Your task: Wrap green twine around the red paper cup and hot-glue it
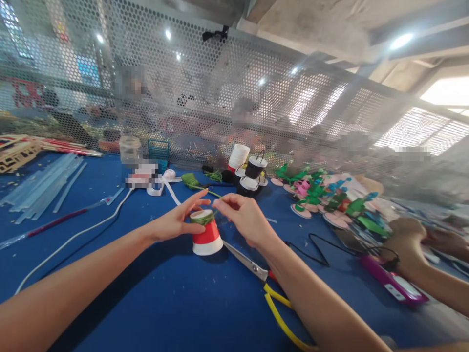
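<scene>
Holding red-and-white cup [205, 235], hands [246, 217] at wound green yarn [205, 219], scissors [252, 266] beside.

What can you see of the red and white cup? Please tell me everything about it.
The cup looks like paper: red around the middle, white at the lower edge and on top. It is upside down, wide end below, slightly tilted, over the blue table; whether it rests flat is unclear. Green yarn is wound around its narrow upper part. The left hand steadies it there; the right hand pinches yarn beside it. Scissors lie close to its lower right.
</scene>
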### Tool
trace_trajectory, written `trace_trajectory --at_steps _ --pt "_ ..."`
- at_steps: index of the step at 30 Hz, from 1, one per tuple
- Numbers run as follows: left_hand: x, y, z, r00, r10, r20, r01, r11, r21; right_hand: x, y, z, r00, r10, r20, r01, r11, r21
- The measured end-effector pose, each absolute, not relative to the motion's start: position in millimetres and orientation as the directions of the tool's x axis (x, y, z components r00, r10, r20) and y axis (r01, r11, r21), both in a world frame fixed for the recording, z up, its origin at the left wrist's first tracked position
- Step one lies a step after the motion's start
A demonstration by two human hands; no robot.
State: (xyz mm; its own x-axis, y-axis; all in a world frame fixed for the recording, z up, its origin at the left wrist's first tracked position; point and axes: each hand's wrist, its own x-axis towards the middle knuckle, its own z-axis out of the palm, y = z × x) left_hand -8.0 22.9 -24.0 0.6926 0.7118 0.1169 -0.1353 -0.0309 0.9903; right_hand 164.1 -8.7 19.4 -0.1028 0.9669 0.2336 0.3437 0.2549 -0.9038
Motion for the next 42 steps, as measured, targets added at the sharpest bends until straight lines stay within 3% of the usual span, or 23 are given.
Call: trace_trajectory --at_steps 7,18,27,32,37,42 --pt "-6.0 18.8 -18.8 0.700 0.711 0.074 -0.171 0.065 0.983 185.4 -20.8 2.4 0.034 0.989 0.142 0.234 0.131 -0.963" --pt "-1.0 13.6 -18.6 0.722 0.685 0.093 -0.262 0.147 0.954 183.3 -19.7 -16.5 0.038 0.995 0.090 0.075 0.087 -0.993" --pt "2.8 6.0 -14.9 0.728 0.671 0.142 -0.281 0.103 0.954 169.4 -29.2 -28.7 0.046 0.996 0.070 0.069 0.067 -0.995" --pt "3.2 9.9 -19.5 0.704 0.692 0.158 -0.207 -0.013 0.978 166.8 -29.0 -35.0 0.091 0.989 0.118 0.114 0.107 -0.988" --pt "1.2 20.5 -24.8 0.529 0.804 0.270 0.006 -0.322 0.947 173.4 -21.7 -37.2 0.123 0.979 0.162 0.177 0.139 -0.974" --pt "-1.1 30.1 -29.0 0.220 0.949 0.226 0.048 -0.242 0.969 181.7 -16.6 -33.6 0.178 0.965 0.193 0.323 0.128 -0.938"
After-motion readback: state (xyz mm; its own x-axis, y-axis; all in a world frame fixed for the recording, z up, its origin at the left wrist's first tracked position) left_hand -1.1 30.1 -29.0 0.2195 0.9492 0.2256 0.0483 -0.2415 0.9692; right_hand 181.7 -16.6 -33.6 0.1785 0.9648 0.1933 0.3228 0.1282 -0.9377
